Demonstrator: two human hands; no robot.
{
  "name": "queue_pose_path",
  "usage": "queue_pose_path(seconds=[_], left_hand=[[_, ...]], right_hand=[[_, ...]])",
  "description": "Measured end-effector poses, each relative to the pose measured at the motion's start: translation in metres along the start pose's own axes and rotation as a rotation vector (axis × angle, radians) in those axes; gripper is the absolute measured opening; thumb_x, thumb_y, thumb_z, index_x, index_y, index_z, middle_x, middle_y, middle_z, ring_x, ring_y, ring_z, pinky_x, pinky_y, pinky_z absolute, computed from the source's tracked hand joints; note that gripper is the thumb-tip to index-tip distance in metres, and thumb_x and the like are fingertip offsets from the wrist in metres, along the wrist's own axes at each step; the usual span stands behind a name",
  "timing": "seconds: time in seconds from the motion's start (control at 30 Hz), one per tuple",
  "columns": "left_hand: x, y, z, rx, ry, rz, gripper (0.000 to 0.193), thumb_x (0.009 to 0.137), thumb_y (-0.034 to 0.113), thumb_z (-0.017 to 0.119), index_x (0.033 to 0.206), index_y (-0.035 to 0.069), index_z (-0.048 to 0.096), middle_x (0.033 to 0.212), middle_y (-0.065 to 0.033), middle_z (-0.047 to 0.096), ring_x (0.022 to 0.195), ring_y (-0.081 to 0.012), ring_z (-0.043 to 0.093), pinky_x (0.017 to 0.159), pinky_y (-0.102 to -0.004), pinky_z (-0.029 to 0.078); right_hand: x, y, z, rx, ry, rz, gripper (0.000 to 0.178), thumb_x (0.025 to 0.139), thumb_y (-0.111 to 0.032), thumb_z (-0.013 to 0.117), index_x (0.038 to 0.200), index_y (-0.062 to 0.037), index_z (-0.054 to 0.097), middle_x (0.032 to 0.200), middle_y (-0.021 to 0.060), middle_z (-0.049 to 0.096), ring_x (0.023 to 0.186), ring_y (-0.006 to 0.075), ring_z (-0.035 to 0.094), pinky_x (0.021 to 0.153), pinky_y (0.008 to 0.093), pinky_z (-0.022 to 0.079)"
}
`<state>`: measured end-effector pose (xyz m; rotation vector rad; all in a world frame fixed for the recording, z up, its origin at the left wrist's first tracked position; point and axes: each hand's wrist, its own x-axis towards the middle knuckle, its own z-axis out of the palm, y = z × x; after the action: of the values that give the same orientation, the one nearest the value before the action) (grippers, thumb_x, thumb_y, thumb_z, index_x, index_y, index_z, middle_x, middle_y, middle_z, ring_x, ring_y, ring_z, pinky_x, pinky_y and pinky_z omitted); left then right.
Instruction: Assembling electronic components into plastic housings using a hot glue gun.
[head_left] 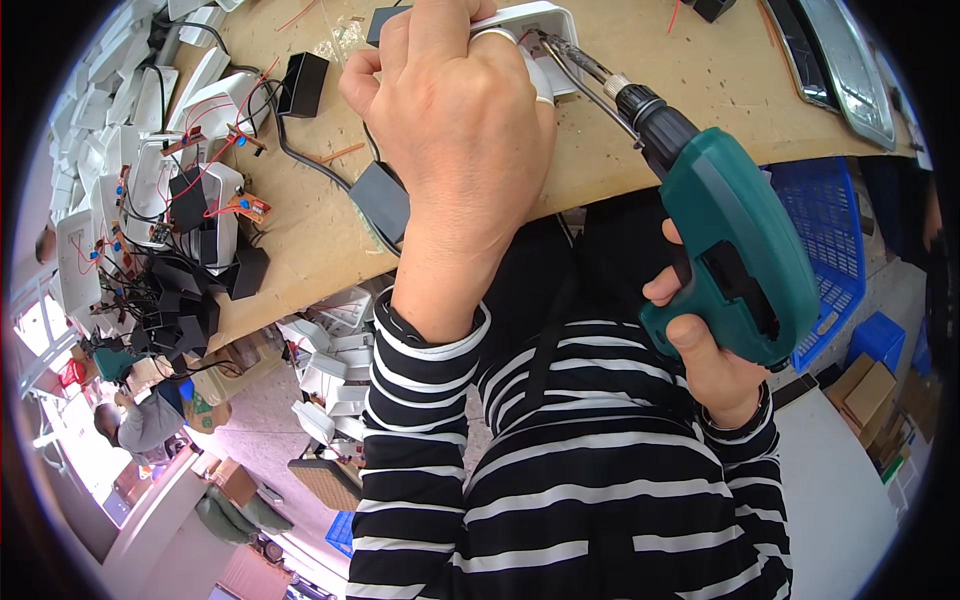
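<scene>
Pistol-shaped plastic soldering tool: dark green, black trim. Rectangular plastic housing: white. Long fabric sleeves: black, white-striped. Perforated plastic crate: blue.

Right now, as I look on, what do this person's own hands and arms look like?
Both the left hand and the right hand are bare and ungloved, with ordinary human fingers. The left sleeve and right sleeve match: long, black fabric with white stripes running around the arms, reaching down to the wrists. No cables show on the arms.
</scene>
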<state>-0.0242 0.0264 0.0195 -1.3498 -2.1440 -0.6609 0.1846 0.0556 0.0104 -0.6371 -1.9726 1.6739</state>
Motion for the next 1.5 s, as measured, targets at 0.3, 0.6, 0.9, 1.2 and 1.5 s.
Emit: queue_pose_path(seconds=[0.3, 0.6, 0.9, 1.2, 1.5], left_hand=[[0.0, 0.0, 0.001, -0.013, -0.001, -0.011, 0.007, 0.063, 0.006, 0.061, 0.064, 0.001, 0.055, 0.082, -0.0074, 0.055, 0.077, -0.0242, 0.051, 0.073, -0.0366, 0.033], [-0.002, -0.013, 0.038, -0.317, 0.325, 0.065, 0.008, 0.064, 0.007, 0.061, 0.065, 0.001, 0.055, 0.083, -0.0075, 0.055, 0.078, -0.0244, 0.051, 0.074, -0.0371, 0.034], [0.0, 0.0, 0.001, 0.018, 0.007, -0.002, 0.009, 0.064, 0.008, 0.061, 0.064, 0.001, 0.055, 0.083, -0.0075, 0.055, 0.078, -0.025, 0.051, 0.074, -0.0372, 0.035], [0.0, -0.001, 0.0, 0.012, 0.0, -0.003, 0.01, 0.063, 0.007, 0.061, 0.064, 0.0, 0.055, 0.083, -0.0083, 0.055, 0.078, -0.0253, 0.051, 0.074, -0.0376, 0.035], [-0.001, -0.001, 0.0, -0.018, 0.01, 0.0, 0.007, 0.062, 0.005, 0.059, 0.063, 0.001, 0.054, 0.083, -0.0075, 0.054, 0.078, -0.0244, 0.051, 0.074, -0.0371, 0.033]], right_hand=[[0.004, 0.001, -0.001, -0.084, -0.051, -0.027, 0.062, 0.077, -0.025, 0.067, 0.123, 0.0051, 0.038, 0.114, 0.0214, 0.051, 0.078, 0.0185, 0.059, 0.066, 0.0269, 0.049], [0.003, 0.0, 0.005, -0.039, 0.007, -0.015, 0.061, 0.077, -0.025, 0.067, 0.122, 0.0052, 0.039, 0.113, 0.0207, 0.052, 0.078, 0.018, 0.059, 0.066, 0.0263, 0.049], [0.003, 0.0, 0.004, 0.0, 0.012, 0.017, 0.063, 0.076, -0.027, 0.068, 0.123, 0.0045, 0.038, 0.114, 0.0211, 0.051, 0.078, 0.0186, 0.059, 0.066, 0.0269, 0.05], [-0.004, 0.0, 0.003, 0.034, 0.008, 0.05, 0.065, 0.076, -0.029, 0.067, 0.124, 0.0043, 0.038, 0.116, 0.0221, 0.05, 0.081, 0.0194, 0.059, 0.067, 0.0273, 0.05], [-0.013, 0.003, -0.011, -0.067, -0.051, -0.138, 0.068, 0.077, -0.037, 0.066, 0.121, 0.0078, 0.039, 0.111, 0.0221, 0.053, 0.074, 0.0191, 0.06, 0.061, 0.0274, 0.051]])
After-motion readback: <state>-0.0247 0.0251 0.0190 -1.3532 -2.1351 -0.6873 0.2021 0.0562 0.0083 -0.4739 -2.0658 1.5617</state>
